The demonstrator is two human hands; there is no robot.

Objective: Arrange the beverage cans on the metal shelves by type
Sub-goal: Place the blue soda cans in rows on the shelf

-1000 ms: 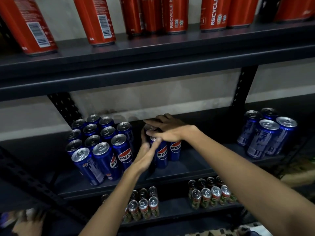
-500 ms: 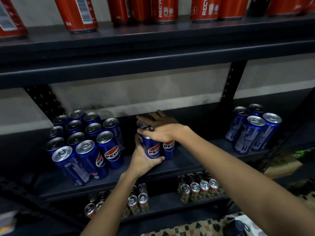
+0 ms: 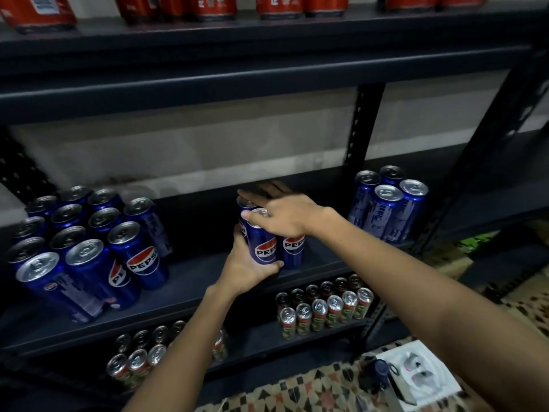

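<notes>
The left hand [image 3: 246,270] grips a blue aluminium Pepsi can [image 3: 263,242] low on its side; the right hand [image 3: 285,214] lies flat-fingered over the small cluster's tops. Likely next — slide it toward the larger blue group [image 3: 86,248], left of both hands.

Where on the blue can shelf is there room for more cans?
Bare shelf lies between the big left Pepsi group and the held cans, and between those and the right group. The left end is crowded.
</notes>
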